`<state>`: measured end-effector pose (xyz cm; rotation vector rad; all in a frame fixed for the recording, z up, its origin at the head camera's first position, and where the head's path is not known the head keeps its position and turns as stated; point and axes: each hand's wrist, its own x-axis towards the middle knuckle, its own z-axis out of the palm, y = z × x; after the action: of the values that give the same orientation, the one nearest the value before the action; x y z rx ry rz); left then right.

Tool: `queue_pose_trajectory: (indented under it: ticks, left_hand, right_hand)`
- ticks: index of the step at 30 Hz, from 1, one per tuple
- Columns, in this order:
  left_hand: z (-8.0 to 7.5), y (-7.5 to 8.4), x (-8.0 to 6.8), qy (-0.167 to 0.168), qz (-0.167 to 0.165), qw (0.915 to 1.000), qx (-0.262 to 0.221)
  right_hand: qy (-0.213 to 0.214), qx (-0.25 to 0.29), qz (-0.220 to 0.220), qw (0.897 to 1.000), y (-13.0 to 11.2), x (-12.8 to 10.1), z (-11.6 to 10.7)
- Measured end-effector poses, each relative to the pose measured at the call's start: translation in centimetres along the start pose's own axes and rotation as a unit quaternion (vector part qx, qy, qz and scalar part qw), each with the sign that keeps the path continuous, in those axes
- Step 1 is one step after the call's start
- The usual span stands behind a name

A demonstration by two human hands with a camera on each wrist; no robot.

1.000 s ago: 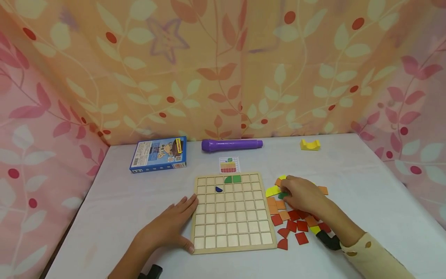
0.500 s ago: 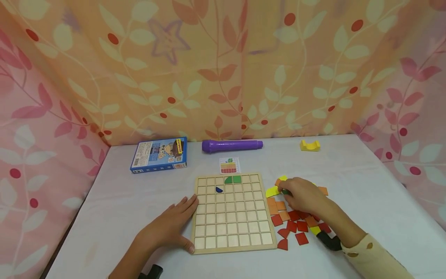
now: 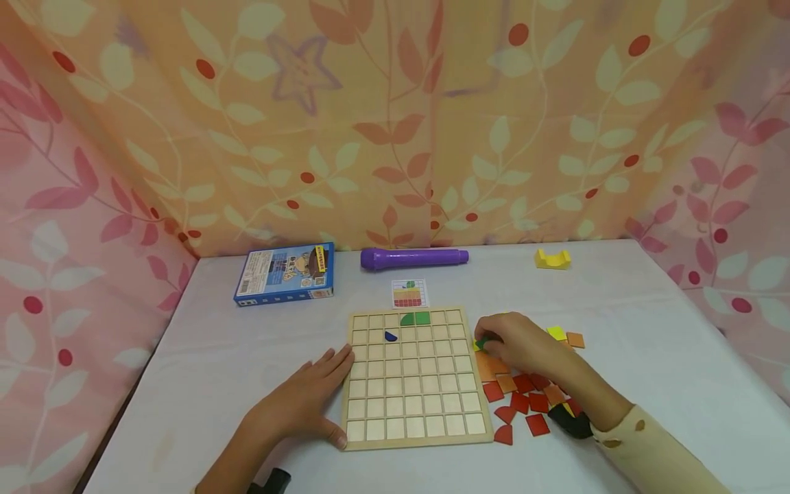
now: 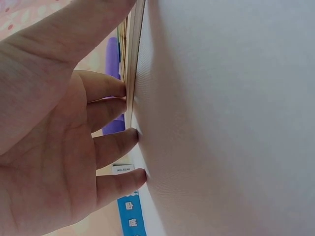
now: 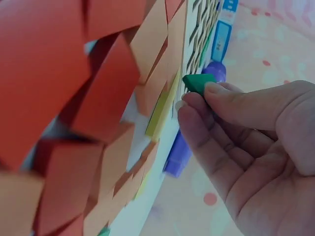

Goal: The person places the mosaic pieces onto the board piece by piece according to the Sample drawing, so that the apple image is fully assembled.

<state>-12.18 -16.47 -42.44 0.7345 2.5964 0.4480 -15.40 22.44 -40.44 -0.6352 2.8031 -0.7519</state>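
A wooden grid board [image 3: 404,391] lies on the white table. My left hand [image 3: 296,401] rests along its left side, fingers extended and thumb at the near corner; the left wrist view shows fingertips at the board's edge. Between thumb and fingers, my right hand [image 3: 524,343] pinches a small green tile [image 5: 199,82] just beyond the board's right edge, over the loose tiles. In the board's top row sit a green rounded tile [image 3: 407,320] and a green square tile [image 3: 422,318]. A dark blue half-round tile [image 3: 391,336] lies lower left of them.
Several red tiles [image 3: 537,425], orange tiles [image 3: 575,339] and yellow tiles [image 3: 557,333] are scattered right of the board. Behind it lie a printed pattern card [image 3: 410,293], a purple toy microphone [image 3: 415,259], a blue box [image 3: 284,274] and a yellow stand [image 3: 553,259].
My right hand has lifted the green tile from among the loose tiles and moved left toward the board's edge. The left hand stays at the board.
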Motion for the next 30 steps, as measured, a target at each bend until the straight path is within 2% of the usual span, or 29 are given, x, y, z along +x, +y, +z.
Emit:
queue_pose_trajectory:
  ticks: [4, 8, 13, 20, 30]
  left_hand:
    - [0.0, 0.0, 0.0, 0.0, 0.001, 1.0, 0.004]
    - [-0.1, 0.1, 0.0, 0.001, 0.001, 1.0, 0.004]
    - [-0.1, 0.1, 0.0, 0.0, 0.002, 1.0, 0.003]
    - [0.0, 0.0, 0.0, -0.001, 0.001, 1.0, 0.002]
    - [-0.1, 0.0, 0.0, 0.004, 0.003, 1.0, 0.005]
  right_hand:
    - [0.011, 0.022, -0.019, 1.0, -0.4, 0.9, 0.5]
    - [0.019, 0.067, -0.033, 0.997, -0.6, 2.2, 0.9]
    - [0.007, 0.1, -0.053, 0.994, -0.8, 4.0, 1.3]
    - [-0.004, 0.134, -0.048, 0.99, -1.3, 6.4, 2.2]
    - [-0.018, 0.111, -0.052, 0.992, -2.3, 8.4, 3.2]
